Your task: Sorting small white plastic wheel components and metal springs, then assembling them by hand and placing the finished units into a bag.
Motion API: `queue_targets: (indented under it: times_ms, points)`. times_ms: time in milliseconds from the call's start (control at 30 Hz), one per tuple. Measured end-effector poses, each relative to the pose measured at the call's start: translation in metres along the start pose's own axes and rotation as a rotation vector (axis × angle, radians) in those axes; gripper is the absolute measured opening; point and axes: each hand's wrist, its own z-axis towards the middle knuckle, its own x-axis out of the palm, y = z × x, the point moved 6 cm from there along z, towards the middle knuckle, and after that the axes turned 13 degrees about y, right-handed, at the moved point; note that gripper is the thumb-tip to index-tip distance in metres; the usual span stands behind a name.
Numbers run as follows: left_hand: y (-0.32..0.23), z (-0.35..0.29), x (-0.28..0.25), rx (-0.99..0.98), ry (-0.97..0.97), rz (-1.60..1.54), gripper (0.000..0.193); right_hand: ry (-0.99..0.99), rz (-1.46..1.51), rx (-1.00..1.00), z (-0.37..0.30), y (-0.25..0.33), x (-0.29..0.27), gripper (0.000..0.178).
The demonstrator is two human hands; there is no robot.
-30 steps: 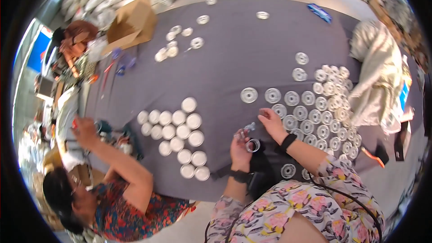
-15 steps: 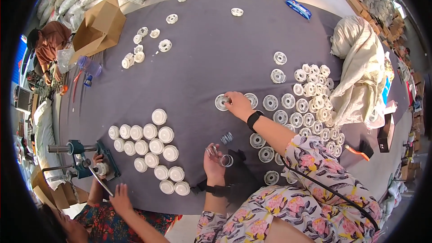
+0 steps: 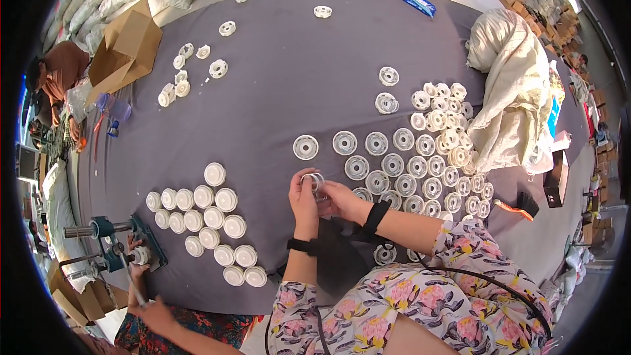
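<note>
In front of me my two hands have come together over the grey cloth. My left hand (image 3: 304,205) is closed round a shiny metal coil spring (image 3: 313,179), whose loops show above the fingers. My right hand (image 3: 343,201) is closed too, its fingertips pinching at the lower side of the spring, partly blurred. Just beyond my hands lies a white round slotted part (image 3: 305,147) with a hole in its middle. Rows of similar parts (image 3: 376,144) spread to the right of it.
White round caps (image 3: 214,174) stand grouped at the left. Beside them a co-worker's hand (image 3: 158,317) grips the lever of a green hand press (image 3: 105,230). A white sack (image 3: 509,85), a brush (image 3: 522,207), an open carton (image 3: 126,43) and a blue packet (image 3: 416,2) lie around the table.
My right hand has left the white round part and drawn back to my left hand. The loose spring on the cloth no longer shows. The view has shifted slightly. The co-worker's lever hand moved lower.
</note>
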Motion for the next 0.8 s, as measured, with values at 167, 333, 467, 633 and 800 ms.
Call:
queue_targets:
  times_ms: [167,333,467,633,800]
  points:
    - [-0.004,0.048,-0.017,0.177,-0.061,0.381,0.018,-0.254,-0.044,-0.143,-0.022,0.030,-0.036,0.024]
    - [0.006,0.095,-0.030,0.103,-0.046,0.600,0.021,-0.224,0.074,-0.165,-0.036,0.037,-0.058,0.024]
    - [-0.009,0.104,-0.002,0.233,-0.100,1.236,0.028,-0.274,0.082,-0.189,-0.056,0.044,-0.078,0.021]
    - [-0.005,0.106,-0.032,0.121,-0.097,1.056,0.031,-0.310,0.091,-0.227,-0.069,0.050,-0.102,0.021]
    - [-0.015,0.104,-0.012,0.166,-0.075,0.977,0.031,-0.347,0.124,-0.355,-0.083,0.077,-0.138,0.023]
